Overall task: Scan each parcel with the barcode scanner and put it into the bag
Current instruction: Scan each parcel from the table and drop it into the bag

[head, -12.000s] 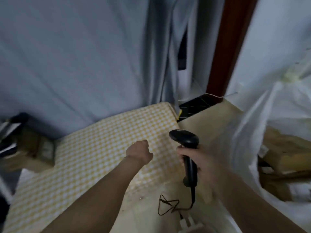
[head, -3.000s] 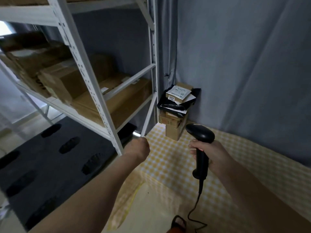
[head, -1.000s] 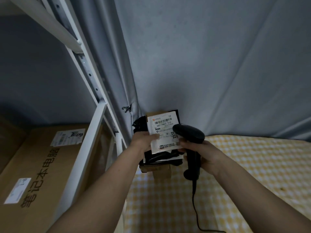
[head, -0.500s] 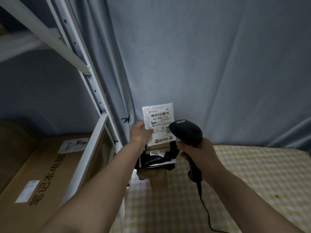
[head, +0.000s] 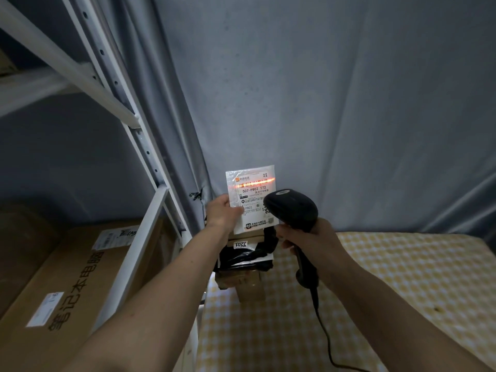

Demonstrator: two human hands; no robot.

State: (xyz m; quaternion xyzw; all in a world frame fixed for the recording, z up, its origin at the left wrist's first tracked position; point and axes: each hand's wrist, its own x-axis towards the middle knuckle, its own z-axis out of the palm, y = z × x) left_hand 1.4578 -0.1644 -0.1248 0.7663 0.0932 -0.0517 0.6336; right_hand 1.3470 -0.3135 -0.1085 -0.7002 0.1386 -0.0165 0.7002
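Observation:
My left hand (head: 222,214) pinches a small white parcel (head: 251,194) by its left edge and holds it upright, label toward me. My right hand (head: 308,241) grips the handle of the black barcode scanner (head: 291,209), whose head points at the parcel from just to its right. An orange scan line glows across the barcode at the top of the label. Below the held parcel stands a stack of parcels (head: 245,260): a black bag on brown boxes, at the left end of the yellow checked table (head: 375,291). The bag is out of view.
A white metal shelf frame (head: 139,146) rises at the left, with large cardboard boxes (head: 72,285) on its lower shelf. A grey curtain (head: 322,103) hangs behind the table. The scanner's cable (head: 326,336) trails down toward me.
My left hand has lifted the white parcel off the stack and held it up. The scanner now casts an orange line on the barcode; half a second ago there was none.

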